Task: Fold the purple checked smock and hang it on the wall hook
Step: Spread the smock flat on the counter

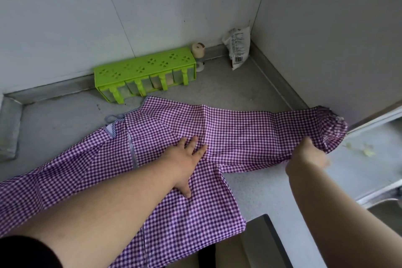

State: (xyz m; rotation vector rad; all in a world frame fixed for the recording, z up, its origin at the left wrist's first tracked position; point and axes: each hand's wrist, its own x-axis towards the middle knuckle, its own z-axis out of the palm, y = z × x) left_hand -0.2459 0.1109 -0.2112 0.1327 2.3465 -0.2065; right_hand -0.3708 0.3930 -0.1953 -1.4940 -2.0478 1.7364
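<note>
The purple checked smock (152,137) lies spread flat on the grey counter (239,93), its body hanging over the front edge. My left hand (187,159) presses flat on the cloth near the armpit, fingers spread. One sleeve stretches out to the right, and my right hand (309,152) grips it near the gathered cuff (335,128), lifted slightly off the counter. A striped collar edge and a thin tie string (115,117) show at the upper left. No wall hook is in view.
A green spice rack (145,69) stands against the back wall. A small beige jar (198,50) and a white packet (238,50) sit in the corner. A steel sink (382,209) lies at the right. Pale food scraps (367,151) lie near it.
</note>
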